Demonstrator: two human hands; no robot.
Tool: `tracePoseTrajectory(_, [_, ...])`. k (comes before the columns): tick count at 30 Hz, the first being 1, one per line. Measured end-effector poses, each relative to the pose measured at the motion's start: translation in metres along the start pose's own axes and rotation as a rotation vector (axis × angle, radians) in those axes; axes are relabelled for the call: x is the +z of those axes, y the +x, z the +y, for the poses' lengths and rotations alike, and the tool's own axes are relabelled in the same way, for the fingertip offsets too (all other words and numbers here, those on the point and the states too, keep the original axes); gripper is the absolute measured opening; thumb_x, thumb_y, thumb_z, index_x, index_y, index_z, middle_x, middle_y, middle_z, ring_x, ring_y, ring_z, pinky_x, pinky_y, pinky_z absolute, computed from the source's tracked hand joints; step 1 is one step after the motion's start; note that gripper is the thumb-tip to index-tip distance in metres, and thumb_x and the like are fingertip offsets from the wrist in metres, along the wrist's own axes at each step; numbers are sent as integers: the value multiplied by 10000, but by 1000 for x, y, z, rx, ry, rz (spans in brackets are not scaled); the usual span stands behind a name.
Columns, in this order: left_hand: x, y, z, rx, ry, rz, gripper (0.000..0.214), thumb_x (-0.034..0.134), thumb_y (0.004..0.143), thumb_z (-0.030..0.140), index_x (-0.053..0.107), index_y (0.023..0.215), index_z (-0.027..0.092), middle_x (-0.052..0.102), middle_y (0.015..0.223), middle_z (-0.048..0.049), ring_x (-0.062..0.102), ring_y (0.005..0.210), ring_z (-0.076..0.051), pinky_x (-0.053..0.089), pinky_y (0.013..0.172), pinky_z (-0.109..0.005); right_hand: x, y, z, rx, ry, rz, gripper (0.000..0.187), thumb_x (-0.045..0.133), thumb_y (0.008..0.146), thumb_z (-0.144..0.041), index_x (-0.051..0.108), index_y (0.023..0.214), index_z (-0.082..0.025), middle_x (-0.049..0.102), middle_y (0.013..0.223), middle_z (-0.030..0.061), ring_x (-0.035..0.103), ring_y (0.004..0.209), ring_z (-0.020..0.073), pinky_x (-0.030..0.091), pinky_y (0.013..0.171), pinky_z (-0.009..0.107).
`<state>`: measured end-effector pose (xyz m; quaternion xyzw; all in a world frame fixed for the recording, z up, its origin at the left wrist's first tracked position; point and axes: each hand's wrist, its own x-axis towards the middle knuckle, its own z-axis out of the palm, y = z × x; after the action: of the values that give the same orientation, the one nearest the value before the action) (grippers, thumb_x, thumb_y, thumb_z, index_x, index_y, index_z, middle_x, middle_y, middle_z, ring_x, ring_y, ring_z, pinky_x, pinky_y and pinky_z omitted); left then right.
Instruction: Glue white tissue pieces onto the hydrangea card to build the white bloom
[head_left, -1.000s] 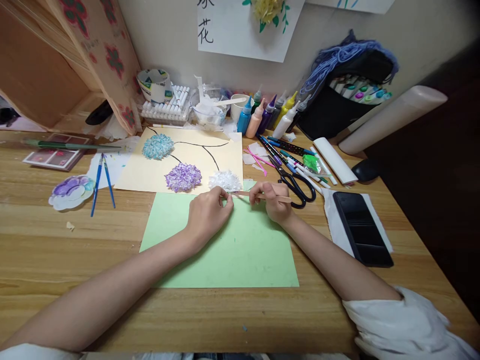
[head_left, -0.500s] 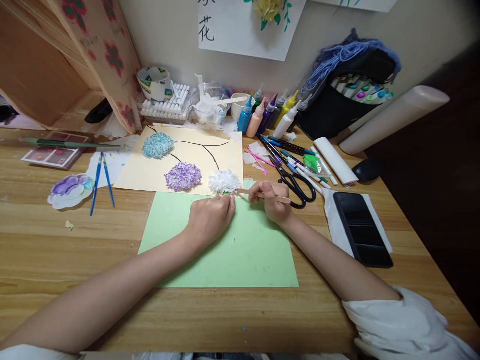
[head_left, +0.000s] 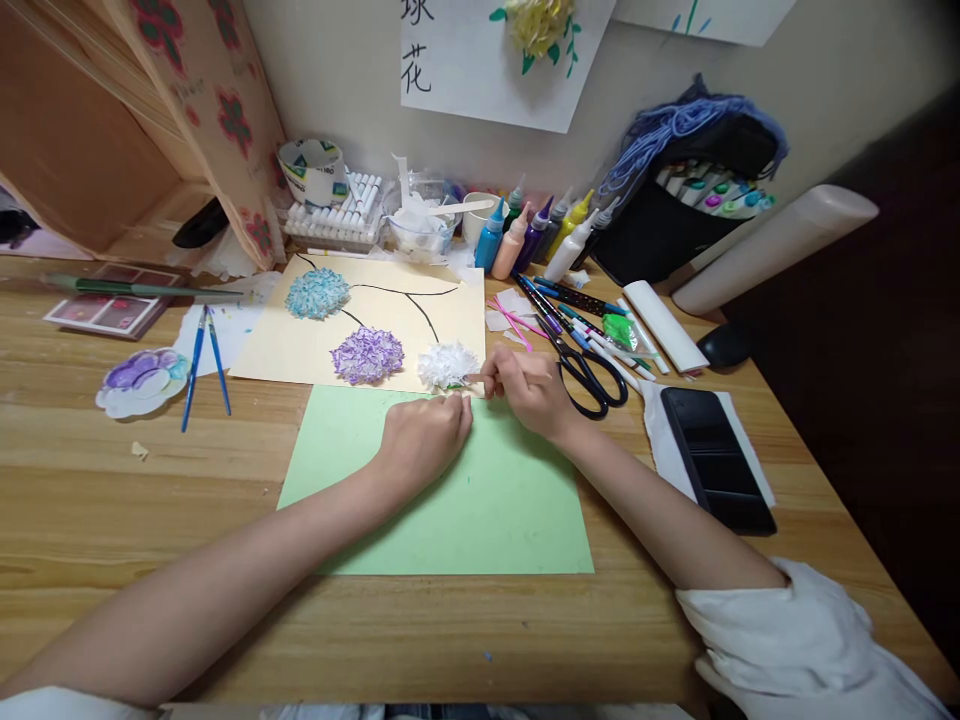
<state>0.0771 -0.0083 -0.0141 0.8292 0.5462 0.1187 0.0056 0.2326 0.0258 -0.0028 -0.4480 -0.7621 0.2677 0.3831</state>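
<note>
A flat wooden craft stick (head_left: 474,378) is pinched in my right hand (head_left: 529,392), its tip at the right edge of the white ruffled flower (head_left: 448,366). Just below that flower, my left hand (head_left: 426,436) is closed, with its fingertips at the lower edge of the cream paper (head_left: 255,345); whatever it may hold is hidden. A bit of green shows at the flower's base. On the same paper are a purple flower (head_left: 367,355), a blue flower (head_left: 317,293) and thin black stem lines. Green paper (head_left: 480,520) lies under my forearms.
Black-handled scissors (head_left: 592,380) and several pens lie right of the papers. Paint bottles (head_left: 512,240) stand at the back. A palette (head_left: 142,382) and two blue brushes (head_left: 196,368) are at left; a black case (head_left: 718,460) is at right.
My right hand has shifted slightly left and turned, so the stick's back end no longer shows. My left hand stays nearly in place. The view has tilted slightly.
</note>
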Motion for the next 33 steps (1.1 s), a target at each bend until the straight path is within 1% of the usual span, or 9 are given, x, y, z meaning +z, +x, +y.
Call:
tracePoseTrajectory(4, [-1,0,1,6,8,-22,405,347,900,289,656,669,165,684,598,-63,631,527,-182,128,458,-279,0,24,-15,186,28,-27,592,271,924,-517,498,502,-170,491,402,-16,483,400,86,374,481,219])
tracePoseTrajectory(7, [-1,0,0,6,11,-30,408,341,903,288,664,689,163,686,605,-65,632,533,-182,132,457,-279,-3,31,-20,236,95,-62,612,304,888,-580,504,487,-163,482,372,-19,483,371,84,365,449,210])
tracePoseTrajectory(10, [-1,-1,0,6,15,-37,407,335,908,286,674,720,162,686,611,-64,634,543,-179,131,456,-282,-10,27,-21,225,157,-30,614,304,883,-592,510,498,-160,492,378,-21,478,366,76,372,453,202])
tracePoseTrajectory(14, [-2,-1,1,7,13,-59,411,326,914,282,676,737,160,689,626,-70,635,553,-174,131,458,-285,-16,16,-20,195,151,-9,602,290,897,-570,522,521,-162,505,400,-19,482,391,78,380,464,206])
tracePoseTrajectory(19, [-4,0,1,3,2,-74,407,327,914,279,667,729,155,692,638,-77,640,566,-177,158,462,-287,-12,9,-14,163,156,-18,556,306,918,-512,535,548,-166,517,434,-19,483,413,81,383,472,215])
tracePoseTrajectory(24, [-4,-1,1,-1,5,-54,406,331,910,275,665,710,157,691,625,-71,639,559,-180,139,463,-281,-4,9,-10,161,159,-24,532,315,926,-482,527,551,-169,511,449,-23,476,426,81,372,473,218])
tracePoseTrajectory(28, [-4,-1,1,-2,8,-51,403,332,908,271,668,716,156,689,619,-69,640,556,-187,126,462,-274,-6,6,-8,127,165,-57,518,328,923,-487,529,562,-175,517,472,-20,479,451,85,368,488,225])
tracePoseTrajectory(30, [-4,-1,0,-2,9,-47,404,332,909,267,667,713,156,686,610,-69,638,554,-185,122,463,-273,-12,2,-4,87,205,0,531,323,912,-522,532,565,-178,521,477,-16,466,446,89,350,470,231])
tracePoseTrajectory(33, [-4,-1,0,-3,7,-44,407,333,911,271,662,701,155,680,600,-72,629,544,-176,124,461,-271,-22,-8,7,126,289,291,578,238,915,-554,503,553,-190,483,441,-16,416,405,98,303,420,239])
